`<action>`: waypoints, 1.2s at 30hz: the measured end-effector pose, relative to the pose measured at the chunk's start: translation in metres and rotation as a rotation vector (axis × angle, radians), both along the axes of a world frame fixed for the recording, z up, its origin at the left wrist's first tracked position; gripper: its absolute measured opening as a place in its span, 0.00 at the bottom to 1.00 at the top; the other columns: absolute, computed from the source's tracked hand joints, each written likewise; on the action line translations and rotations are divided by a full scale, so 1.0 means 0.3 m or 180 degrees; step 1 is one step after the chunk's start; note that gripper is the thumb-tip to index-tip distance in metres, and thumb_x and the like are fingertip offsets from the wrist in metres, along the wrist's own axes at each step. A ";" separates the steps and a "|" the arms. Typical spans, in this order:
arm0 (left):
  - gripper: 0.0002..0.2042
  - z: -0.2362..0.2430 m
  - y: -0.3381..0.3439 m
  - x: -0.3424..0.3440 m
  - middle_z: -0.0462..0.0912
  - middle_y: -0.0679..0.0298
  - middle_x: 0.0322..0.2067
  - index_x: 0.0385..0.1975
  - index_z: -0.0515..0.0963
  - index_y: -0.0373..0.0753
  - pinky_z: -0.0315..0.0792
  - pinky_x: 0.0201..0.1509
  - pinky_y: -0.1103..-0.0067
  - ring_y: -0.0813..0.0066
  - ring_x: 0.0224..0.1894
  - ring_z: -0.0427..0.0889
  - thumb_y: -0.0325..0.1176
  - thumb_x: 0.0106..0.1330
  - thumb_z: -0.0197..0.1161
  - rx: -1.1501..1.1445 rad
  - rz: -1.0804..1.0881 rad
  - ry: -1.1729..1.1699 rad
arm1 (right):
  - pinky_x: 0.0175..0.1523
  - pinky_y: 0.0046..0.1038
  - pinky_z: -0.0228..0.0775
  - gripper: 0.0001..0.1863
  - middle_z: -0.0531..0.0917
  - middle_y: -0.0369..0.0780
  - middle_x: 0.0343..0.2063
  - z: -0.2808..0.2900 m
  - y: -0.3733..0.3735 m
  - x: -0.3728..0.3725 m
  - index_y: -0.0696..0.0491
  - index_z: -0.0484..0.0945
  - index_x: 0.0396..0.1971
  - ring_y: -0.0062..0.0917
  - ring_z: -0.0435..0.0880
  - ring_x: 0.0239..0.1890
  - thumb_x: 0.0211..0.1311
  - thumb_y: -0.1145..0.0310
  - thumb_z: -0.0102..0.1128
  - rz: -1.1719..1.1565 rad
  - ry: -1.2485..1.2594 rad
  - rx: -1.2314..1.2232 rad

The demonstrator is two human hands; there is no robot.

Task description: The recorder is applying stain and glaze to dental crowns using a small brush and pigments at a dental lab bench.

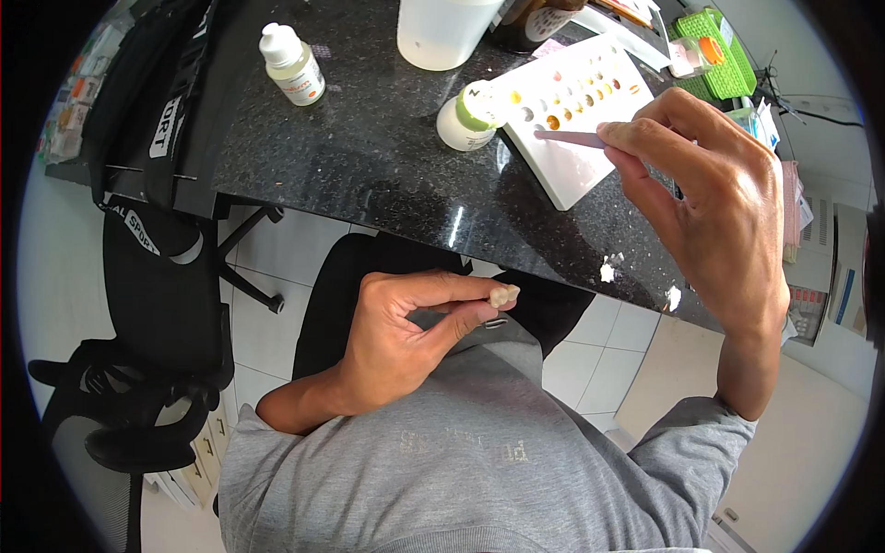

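Note:
Between the thumb and fingers of my left hand [396, 332] is a small cream-coloured dental crown [503, 295], held above my lap in front of the table edge. My right hand [705, 175] grips a slim mauve-grey brush-like tool [572, 138] in a pinch. The tool's tip is over the left side of a white palette [572, 180], at one of its small wells; whether it touches cannot be made out. Rows of wells on the palette hold yellow, amber, brown and grey colours. Just left of the palette stands a small white bottle with a green cap [470, 115].
A white-capped dropper bottle [293, 66] stands at the far left of the black speckled table [369, 166]. Behind are a translucent cup [438, 37], a brown jar [539, 23] and a green basket [728, 55]. White powder [608, 270] lies near the front edge. A black chair [166, 304] is on the left.

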State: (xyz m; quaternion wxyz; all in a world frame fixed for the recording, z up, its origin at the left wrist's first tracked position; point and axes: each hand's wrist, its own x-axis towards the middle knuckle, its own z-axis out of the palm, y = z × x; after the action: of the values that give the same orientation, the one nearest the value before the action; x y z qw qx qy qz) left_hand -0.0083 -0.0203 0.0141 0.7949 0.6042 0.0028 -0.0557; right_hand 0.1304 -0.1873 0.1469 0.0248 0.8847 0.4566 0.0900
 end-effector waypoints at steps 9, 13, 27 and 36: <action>0.09 -0.001 0.005 0.013 0.83 0.53 0.36 0.40 0.79 0.28 0.79 0.47 0.79 0.69 0.41 0.84 0.19 0.59 0.62 -0.0845 -0.0304 0.0341 | 0.26 0.16 0.65 0.08 0.82 0.37 0.26 -0.047 -0.153 -0.025 0.57 0.83 0.33 0.16 0.78 0.25 0.50 0.80 0.64 -0.0443 0.0318 0.1228; 0.07 0.009 -0.013 0.032 0.83 0.52 0.30 0.33 0.79 0.29 0.81 0.38 0.77 0.68 0.34 0.85 0.25 0.57 0.66 -0.0882 -0.0168 0.0342 | 0.20 0.16 0.66 0.11 0.82 0.36 0.26 -0.140 -0.207 -0.062 0.53 0.84 0.34 0.15 0.79 0.23 0.49 0.80 0.66 -0.0795 0.0466 0.1428; 0.11 -0.015 -0.016 0.034 0.82 0.50 0.36 0.40 0.78 0.26 0.81 0.44 0.78 0.68 0.39 0.84 0.19 0.57 0.64 -0.1209 -0.0429 0.0331 | 0.23 0.17 0.69 0.11 0.82 0.37 0.26 -0.198 -0.233 -0.063 0.53 0.84 0.34 0.16 0.80 0.24 0.49 0.81 0.65 -0.0800 0.0546 0.1785; 0.10 -0.011 -0.015 0.034 0.83 0.50 0.35 0.39 0.78 0.26 0.81 0.43 0.79 0.69 0.38 0.84 0.19 0.57 0.64 -0.1215 -0.0425 0.0378 | 0.24 0.17 0.71 0.11 0.83 0.38 0.26 -0.216 -0.232 -0.063 0.54 0.84 0.34 0.18 0.81 0.25 0.50 0.81 0.64 -0.0864 0.0751 0.1866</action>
State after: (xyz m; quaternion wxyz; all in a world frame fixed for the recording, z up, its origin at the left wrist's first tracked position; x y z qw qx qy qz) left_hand 0.0021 -0.0247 0.0108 0.8879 0.4372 -0.0010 -0.1434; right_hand 0.1114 -0.2570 0.0819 -0.2717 0.9113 0.2891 0.1103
